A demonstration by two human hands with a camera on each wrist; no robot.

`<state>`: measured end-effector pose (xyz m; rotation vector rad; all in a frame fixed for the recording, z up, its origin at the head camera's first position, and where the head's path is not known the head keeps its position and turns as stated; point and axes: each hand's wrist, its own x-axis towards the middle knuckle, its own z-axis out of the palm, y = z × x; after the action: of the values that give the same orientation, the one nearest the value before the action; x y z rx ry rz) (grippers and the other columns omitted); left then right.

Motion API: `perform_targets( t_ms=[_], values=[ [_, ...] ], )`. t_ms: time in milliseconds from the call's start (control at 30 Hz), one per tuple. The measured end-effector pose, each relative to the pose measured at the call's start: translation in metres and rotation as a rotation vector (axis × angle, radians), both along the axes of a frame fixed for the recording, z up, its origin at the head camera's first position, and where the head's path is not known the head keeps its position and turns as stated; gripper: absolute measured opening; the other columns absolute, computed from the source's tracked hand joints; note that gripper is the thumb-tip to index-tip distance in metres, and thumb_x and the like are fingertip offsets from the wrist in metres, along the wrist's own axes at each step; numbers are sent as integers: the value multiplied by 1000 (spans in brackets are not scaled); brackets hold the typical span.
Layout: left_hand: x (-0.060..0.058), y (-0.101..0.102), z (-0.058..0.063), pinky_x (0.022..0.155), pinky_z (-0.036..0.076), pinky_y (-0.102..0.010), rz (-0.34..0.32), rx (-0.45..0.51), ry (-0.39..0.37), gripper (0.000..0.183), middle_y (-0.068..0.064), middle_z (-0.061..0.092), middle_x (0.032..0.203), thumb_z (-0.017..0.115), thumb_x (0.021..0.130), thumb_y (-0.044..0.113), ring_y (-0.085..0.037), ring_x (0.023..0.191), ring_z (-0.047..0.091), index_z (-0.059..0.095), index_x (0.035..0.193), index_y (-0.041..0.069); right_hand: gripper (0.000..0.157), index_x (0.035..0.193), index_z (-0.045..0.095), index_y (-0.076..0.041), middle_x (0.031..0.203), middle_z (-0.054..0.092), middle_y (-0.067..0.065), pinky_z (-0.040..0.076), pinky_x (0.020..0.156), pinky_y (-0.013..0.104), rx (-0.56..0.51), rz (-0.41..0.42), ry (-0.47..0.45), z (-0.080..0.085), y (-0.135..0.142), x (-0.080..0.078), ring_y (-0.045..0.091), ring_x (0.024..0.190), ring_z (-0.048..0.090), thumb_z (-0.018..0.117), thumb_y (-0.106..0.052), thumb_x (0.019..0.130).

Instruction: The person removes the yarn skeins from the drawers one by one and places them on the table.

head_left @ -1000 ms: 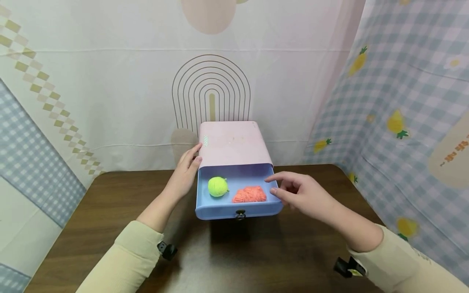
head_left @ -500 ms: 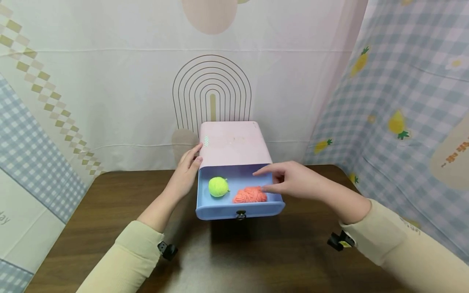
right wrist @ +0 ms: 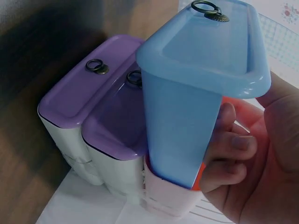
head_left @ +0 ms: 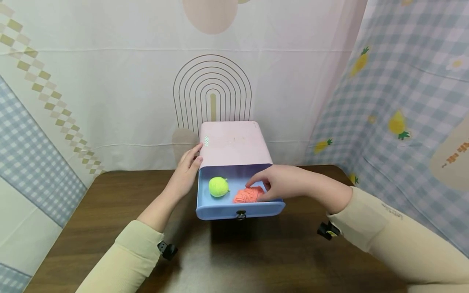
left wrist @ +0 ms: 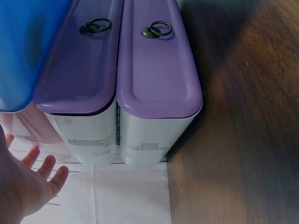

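Note:
A blue drawer (head_left: 220,212) is pulled out of the pink top case (head_left: 234,144) of a small drawer cabinet. Inside it lie a neon yellow-green ball of yarn (head_left: 218,187) at the left and an orange ball of yarn (head_left: 244,196) at the right. My right hand (head_left: 287,182) reaches in over the right wall, index finger and thumb curled round the orange yarn. In the right wrist view the drawer wall hides most of that yarn. My left hand (head_left: 185,175) rests with extended fingers against the left side of the pink case.
Below the blue drawer, two closed purple drawers (left wrist: 161,70) with ring pulls show in the wrist views. The cabinet stands at the back of a dark wooden table (head_left: 110,228). A patterned white cloth (head_left: 128,101) hangs behind, and a checked cloth (head_left: 395,81) at the right.
My right hand has moved left and down from the drawer's right edge, and its finger and thumb have come round the orange yarn. The left hand has stayed put.

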<state>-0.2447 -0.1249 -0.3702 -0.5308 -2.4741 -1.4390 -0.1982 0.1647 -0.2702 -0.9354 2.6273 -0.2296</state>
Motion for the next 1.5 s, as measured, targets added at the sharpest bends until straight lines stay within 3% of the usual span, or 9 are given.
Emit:
perform_targets(
  t_ms=[533,767,1300,1500],
  values=[
    [-3,-1,-5,100,34,-48,11,-10,-7,49,-6,32,144,34,97,48,-25,122,37,28,144,35,38,118,62,-32,77,56,-10,42,62,28,192,40,97,-4,-17,-1,9,73,51,66,-32,80],
    [-2,-3,-4,100,33,-50,18,-19,-22,49,-6,29,146,33,96,50,-25,125,36,27,144,38,33,111,65,-32,76,56,-14,42,63,26,146,67,153,-5,-18,-2,7,71,51,69,-37,78],
    [-3,-1,-1,101,33,-48,4,-3,-11,50,-7,31,144,34,97,47,-24,124,37,28,145,33,34,109,64,-37,80,58,-16,43,65,28,67,-30,113,0,-12,-3,9,75,52,72,-43,76],
    [-2,0,-1,101,32,-48,5,-7,-5,50,-7,31,145,34,97,47,-25,124,37,28,145,32,35,109,63,-38,77,58,-13,42,61,29,17,-64,125,9,-5,-2,10,72,51,73,-42,75]
  ],
)
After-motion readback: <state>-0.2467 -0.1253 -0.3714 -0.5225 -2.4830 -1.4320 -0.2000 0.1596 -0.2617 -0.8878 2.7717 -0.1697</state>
